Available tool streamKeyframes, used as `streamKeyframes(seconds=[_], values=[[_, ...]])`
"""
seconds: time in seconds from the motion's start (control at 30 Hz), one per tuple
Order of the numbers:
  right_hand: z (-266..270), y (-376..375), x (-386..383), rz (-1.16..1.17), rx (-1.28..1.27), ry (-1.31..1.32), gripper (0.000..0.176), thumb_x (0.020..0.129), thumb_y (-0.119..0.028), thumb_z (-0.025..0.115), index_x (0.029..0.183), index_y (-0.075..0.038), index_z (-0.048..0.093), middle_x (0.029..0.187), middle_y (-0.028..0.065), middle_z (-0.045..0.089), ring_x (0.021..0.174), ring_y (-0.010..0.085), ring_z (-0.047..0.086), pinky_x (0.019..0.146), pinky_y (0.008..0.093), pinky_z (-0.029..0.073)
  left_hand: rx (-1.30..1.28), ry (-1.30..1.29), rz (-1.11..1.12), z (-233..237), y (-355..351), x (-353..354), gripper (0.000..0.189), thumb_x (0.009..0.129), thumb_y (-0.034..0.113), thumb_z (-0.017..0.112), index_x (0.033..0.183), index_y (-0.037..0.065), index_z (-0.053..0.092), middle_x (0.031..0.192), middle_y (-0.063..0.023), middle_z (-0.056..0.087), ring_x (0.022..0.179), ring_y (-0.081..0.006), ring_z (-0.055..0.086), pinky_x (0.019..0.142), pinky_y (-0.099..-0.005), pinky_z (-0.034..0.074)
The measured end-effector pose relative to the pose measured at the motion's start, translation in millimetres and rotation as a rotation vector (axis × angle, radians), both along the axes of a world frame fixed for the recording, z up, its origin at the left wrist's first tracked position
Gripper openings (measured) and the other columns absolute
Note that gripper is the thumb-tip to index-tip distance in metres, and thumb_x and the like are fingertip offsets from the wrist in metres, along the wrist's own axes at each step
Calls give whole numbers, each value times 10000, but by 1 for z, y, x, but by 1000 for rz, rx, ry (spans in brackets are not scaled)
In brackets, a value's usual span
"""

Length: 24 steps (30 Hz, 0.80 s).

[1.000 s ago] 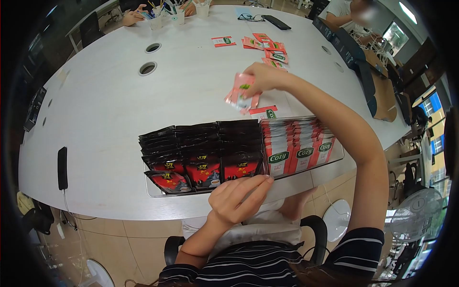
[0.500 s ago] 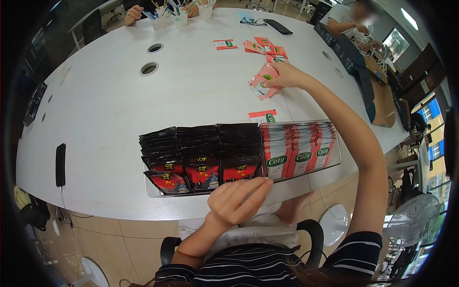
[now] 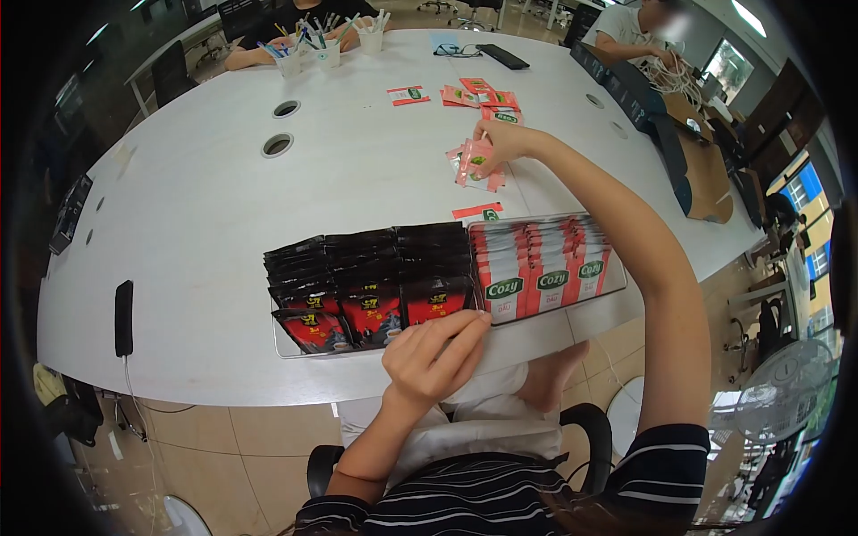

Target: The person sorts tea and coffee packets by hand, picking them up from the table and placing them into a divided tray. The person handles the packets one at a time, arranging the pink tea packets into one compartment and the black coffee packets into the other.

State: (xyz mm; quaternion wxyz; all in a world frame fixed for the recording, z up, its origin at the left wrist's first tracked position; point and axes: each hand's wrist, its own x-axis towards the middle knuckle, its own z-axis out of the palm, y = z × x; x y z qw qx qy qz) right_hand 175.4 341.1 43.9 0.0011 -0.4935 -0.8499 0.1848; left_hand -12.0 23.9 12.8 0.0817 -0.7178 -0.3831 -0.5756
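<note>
My right hand (image 3: 506,143) pinches a pink tea sachet (image 3: 477,157) above more pink sachets lying on the table. Nearer to me, a single Cozy sachet (image 3: 479,213) lies flat just behind the clear tray (image 3: 559,314). Packed upright in the tray's right part are rows of red and white Cozy tea sachets (image 3: 552,281). Black and red coffee sachets (image 3: 371,314) fill its left part in three columns. My left hand (image 3: 432,359) is closed at the tray's near edge, its fingertips gripping the rim by the divide between the two kinds.
Farther back lie a loose sachet (image 3: 408,96) and a small pile of sachets (image 3: 480,94). Glasses (image 3: 457,51), a black case (image 3: 503,56) and cups of pens (image 3: 327,55) stand beyond. Another person handles white cables (image 3: 672,80) beside an open box (image 3: 702,174). A black phone (image 3: 123,318) lies left.
My right hand has moved slightly, and the sachet it holds now overlaps others on the table. My left hand stays at the tray's edge. The whole view has shifted a little.
</note>
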Motion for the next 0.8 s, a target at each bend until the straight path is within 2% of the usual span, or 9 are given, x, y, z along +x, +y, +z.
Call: streamKeyframes(seconds=[0.17,0.27,0.4,0.47,0.53,0.6,0.67,0.73,0.8], values=[[25,-35,-10,-179,-215,175,764,574,-313,886,1167,11,530,1058,148,603,1012,251,608,833,339,497,5,-2,2,1,0,0,329,648,-30,738,949,100,707,873,-21,696,654,-153,640,536,-250,461],[9,-24,-2,-48,36,136,714,577,-293,878,1137,15,562,1053,169,618,1020,261,627,852,331,503,27,-18,7,0,1,1,341,638,-46,734,948,93,705,873,-18,695,640,-153,636,524,-246,455],[37,-74,-12,16,308,280,537,649,-223,821,1098,-23,607,1020,144,639,984,263,637,815,328,507,59,-73,-1,-5,1,1,370,693,-3,720,1057,52,682,945,-49,702,728,-167,670,600,-250,499],[53,-104,-17,73,434,385,460,691,-187,790,1096,-49,621,1009,124,644,964,273,638,790,334,508,60,-176,-56,-12,3,1,391,738,0,697,1124,5,633,994,-104,700,785,-204,690,652,-267,532],[58,-143,-25,141,788,530,329,706,-147,743,1019,-123,646,1099,96,635,919,282,608,779,332,507,22,-228,-115,-10,2,-1,427,791,10,654,1205,-39,559,1065,-168,674,844,-244,698,697,-291,557],[79,-193,-35,306,1001,472,316,748,-189,694,1054,-119,657,1097,82,636,858,257,601,756,329,508,-69,-233,-173,0,-4,-4,478,852,27,592,1299,-81,462,1160,-242,623,905,-286,692,735,-321,574],[76,-228,-41,409,1221,404,341,766,-191,665,1098,-110,654,1095,71,636,858,241,592,749,330,507,-303,-538,-297,26,-15,6,626,965,362,482,1391,-82,366,1313,-239,522,1183,-305,567,883,-373,530],[66,-248,-47,501,1415,344,420,776,-205,637,1176,-76,635,1090,61,636,868,228,577,742,337,505,-187,-705,-459,25,-8,19,605,1011,379,390,1430,-51,313,1309,-195,511,1214,-252,523,938,-351,482],[53,-260,-56,463,1404,357,513,669,-168,669,1175,-87,660,1130,62,643,893,240,590,732,327,506,-427,-851,-554,23,-7,9,560,1032,326,356,1455,-30,263,1294,-168,503,1202,-212,503,956,-332,447]])
